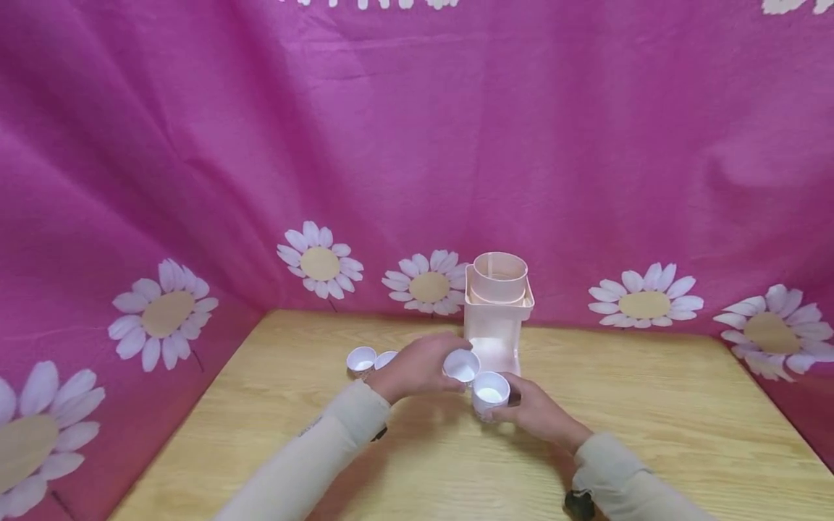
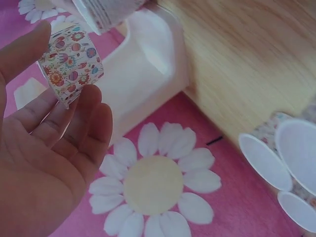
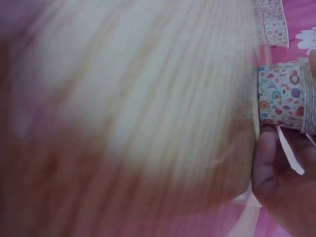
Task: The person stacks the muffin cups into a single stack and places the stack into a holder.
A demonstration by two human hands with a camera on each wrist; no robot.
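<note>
The left hand [image 1: 417,367] is pinching a cup [image 1: 462,367] at 10 o'clock from the cup stack [image 1: 490,394] that the right hand [image 1: 542,412] is gripping. Stacking is seemingly under way; the next move is probably calling for aligning both.

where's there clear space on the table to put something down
The widest bare patch is the right of the table, bordered by the pink dispenser, the right hand and the flowered cloth. Another lies left of the loose cups, beyond the left sleeve. It is crowded in front of the dispenser, where the left hand and the held cups bunch together.
</note>
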